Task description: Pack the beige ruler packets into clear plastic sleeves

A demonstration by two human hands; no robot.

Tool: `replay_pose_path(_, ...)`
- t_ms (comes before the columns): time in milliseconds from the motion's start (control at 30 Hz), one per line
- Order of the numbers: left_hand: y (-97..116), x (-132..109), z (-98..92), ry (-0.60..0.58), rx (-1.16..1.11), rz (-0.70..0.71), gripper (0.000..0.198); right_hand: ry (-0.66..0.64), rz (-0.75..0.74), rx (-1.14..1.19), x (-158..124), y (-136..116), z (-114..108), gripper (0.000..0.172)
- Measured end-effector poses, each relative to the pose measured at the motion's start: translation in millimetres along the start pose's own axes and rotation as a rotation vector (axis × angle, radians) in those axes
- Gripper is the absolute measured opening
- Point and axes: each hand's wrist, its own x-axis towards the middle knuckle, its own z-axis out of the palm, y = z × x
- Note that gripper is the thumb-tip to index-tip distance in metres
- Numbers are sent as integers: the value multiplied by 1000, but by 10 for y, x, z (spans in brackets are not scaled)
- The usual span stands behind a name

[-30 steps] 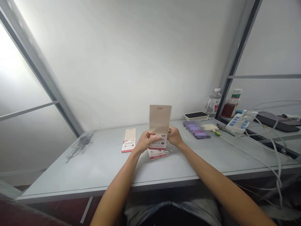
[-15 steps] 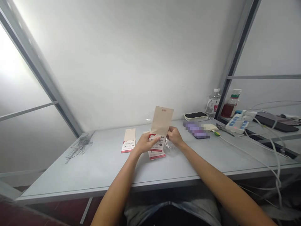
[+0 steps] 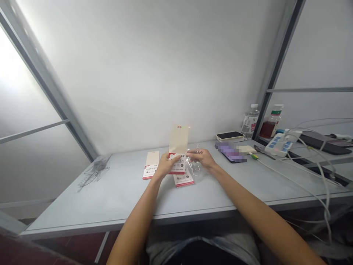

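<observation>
Out in the middle of the pale grey desk (image 3: 110, 198), the left fingers (image 3: 171, 158) were clamped on a cream-and-red card packet (image 3: 178, 141) standing upright, and the right fingers (image 3: 191, 155) were pinched together on a crinkly clear plastic sleeve (image 3: 195, 163) just beside it. Behind those, the left hand (image 3: 165, 165) and right hand (image 3: 202, 158) were nearly meeting. A second packet (image 3: 183, 180) lay flat at 6 o'clock from the held one, a third packet (image 3: 151, 165) at 9 o'clock, and a water bottle (image 3: 250, 121) stood well off around 2 o'clock.
</observation>
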Motion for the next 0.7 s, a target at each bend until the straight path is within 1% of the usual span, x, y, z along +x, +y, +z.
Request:
replay_pose_path(167,25,13,-53,-3,5,-36,38,-77,62,13,13,1,-36,35)
replay_pose_path(233,63,0,-71,-11,-14,-68,38,-84,65,32,14,5,-44,33)
replay_pose_path(267,84,-12,-75,-35,-29,-80,37,-81,62,35,13,8,-43,31)
replay_pose_path(333,116,-39,-69,-125,-62,-95,35,-63,48,10,7,17,-29,28)
replay_pose_path(400,127,-63,-39,-218,-96,-101,35,-44,10,-39,-2,26,3,25)
replay_pose_path(433,123,-70,-18,-239,-113,-103,36,-41,-18,-56,-9,29,25,24)
replay_pose_path(500,103,-72,25,-221,-145,-110,37,-88,-78,-56,-22,32,71,23)
replay_pose_path(600,67,-49,52,-123,-165,-132,39,-183,-117,-11,-37,39,128,24)
replay_pose_path(633,60,-39,46,-98,-162,-139,38,-191,-114,-8,-39,43,139,24)
replay_pose_path(700,54,-21,18,-67,-150,-146,38,-161,-95,-34,-39,51,144,24)
